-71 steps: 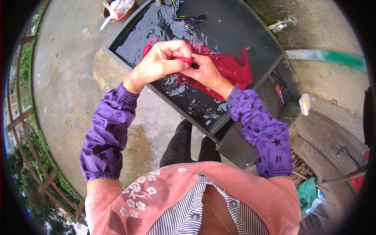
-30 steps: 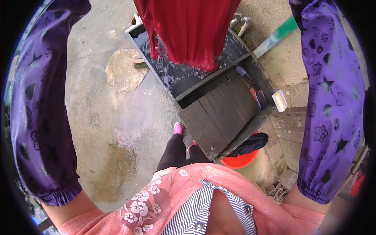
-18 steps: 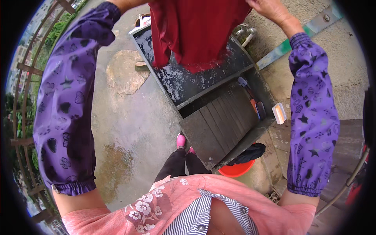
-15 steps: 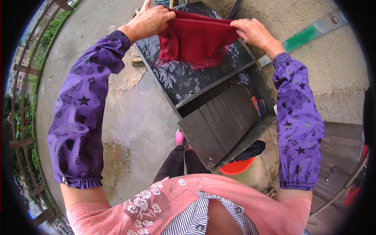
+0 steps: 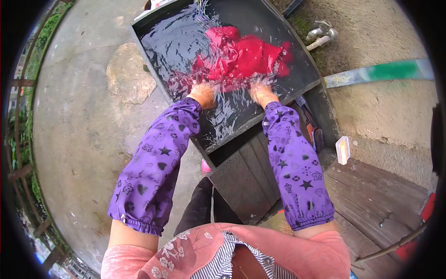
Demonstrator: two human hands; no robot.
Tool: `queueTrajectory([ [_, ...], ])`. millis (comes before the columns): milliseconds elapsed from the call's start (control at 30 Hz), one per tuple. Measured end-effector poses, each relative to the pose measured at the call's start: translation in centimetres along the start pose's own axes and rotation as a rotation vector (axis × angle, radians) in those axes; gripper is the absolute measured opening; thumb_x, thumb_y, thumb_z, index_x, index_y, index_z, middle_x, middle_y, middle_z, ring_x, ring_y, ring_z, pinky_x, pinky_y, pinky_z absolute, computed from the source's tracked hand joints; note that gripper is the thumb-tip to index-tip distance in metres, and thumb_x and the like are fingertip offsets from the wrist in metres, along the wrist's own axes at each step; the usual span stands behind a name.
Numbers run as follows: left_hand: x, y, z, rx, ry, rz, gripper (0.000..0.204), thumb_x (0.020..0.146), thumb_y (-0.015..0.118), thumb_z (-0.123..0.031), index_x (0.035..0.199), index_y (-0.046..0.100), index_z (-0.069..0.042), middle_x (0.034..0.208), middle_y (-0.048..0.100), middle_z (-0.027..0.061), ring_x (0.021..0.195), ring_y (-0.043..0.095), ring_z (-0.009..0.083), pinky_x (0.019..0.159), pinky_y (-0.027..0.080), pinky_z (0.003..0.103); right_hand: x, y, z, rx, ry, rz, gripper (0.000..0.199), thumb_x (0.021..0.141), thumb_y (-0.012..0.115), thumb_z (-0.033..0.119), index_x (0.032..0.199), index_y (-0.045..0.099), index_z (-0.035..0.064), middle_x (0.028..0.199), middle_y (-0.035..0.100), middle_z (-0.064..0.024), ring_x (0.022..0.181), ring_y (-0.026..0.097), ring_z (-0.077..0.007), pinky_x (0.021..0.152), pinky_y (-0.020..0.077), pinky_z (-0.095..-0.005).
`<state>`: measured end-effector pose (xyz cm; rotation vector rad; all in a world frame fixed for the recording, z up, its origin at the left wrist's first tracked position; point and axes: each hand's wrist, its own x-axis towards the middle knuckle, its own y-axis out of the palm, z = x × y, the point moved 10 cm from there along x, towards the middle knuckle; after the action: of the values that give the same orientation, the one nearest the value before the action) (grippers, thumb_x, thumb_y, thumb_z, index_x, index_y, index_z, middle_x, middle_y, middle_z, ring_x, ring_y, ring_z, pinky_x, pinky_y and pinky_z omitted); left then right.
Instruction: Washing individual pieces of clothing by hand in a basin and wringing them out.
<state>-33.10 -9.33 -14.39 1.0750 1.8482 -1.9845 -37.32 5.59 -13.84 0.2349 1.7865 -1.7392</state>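
A bright red cloth [image 5: 246, 56] lies bunched and wet in a dark basin [image 5: 167, 93] of water. At its near edge, my left hand [image 5: 202, 94] dips into the water and closes on the cloth's left side. My right hand [image 5: 262, 93] is likewise in the water, closed on the near edge further right. Splashing water covers most of the fingers of both hands. Purple patterned sleeve covers run down both my forearms.
A ridged washboard slab [image 5: 241, 172] joins the basin's near side. In the slot on its right lies a brush [image 5: 318, 139]. A metal tap [image 5: 323, 33] projects at the far right, and a small soap dish [image 5: 343, 150] sits by wooden planks [image 5: 371, 190].
Both my hands have come down and nearer, bringing the red cloth from above the basin into the water. The cloth now spreads beyond my hands, and the water splashes around them.
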Motion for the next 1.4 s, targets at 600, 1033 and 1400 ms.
queueTrajectory([
  [600,-19.0,-13.4,-15.6,-0.709,0.567,-0.929,0.017,0.069,0.065,-0.009,0.085,0.063,-0.005,0.088,0.059,0.0097,0.089,0.054,0.029,0.077,0.042,0.04,-21.5,-8.6,2.5,0.655,-0.411,-0.402,0.051,0.075,0.062,0.007,0.123,0.048,0.0085,0.09,0.065,-0.0176,0.084,0.064,-0.0309,0.073,0.0483,-0.0363],
  [1033,-13.2,1.9,-21.4,-2.741,0.251,0.336,0.108,0.068,0.043,-0.081,0.141,0.02,-0.005,0.139,0.028,0.0276,0.126,0.035,0.0386,0.1,0.03,0.058,-41.9,-15.9,-1.6,0.86,-0.155,-0.728,0.014,0.078,0.07,0.005,0.088,0.063,-0.0013,0.074,0.061,-0.0006,0.071,0.053,-0.0049,0.065,0.0438,-0.0207],
  [1400,-12.1,-2.3,-31.6,-2.883,0.204,0.249,0.02,0.081,0.063,-0.018,0.095,0.061,-0.005,0.091,0.066,0.0099,0.082,0.064,0.0228,0.08,0.052,0.041,-51.1,2.4,-11.0,0.914,0.208,-0.271,0.045,0.075,0.067,0.004,0.117,0.053,0.0035,0.121,0.05,-0.0085,0.112,0.047,-0.018,0.092,0.039,-0.029],
])
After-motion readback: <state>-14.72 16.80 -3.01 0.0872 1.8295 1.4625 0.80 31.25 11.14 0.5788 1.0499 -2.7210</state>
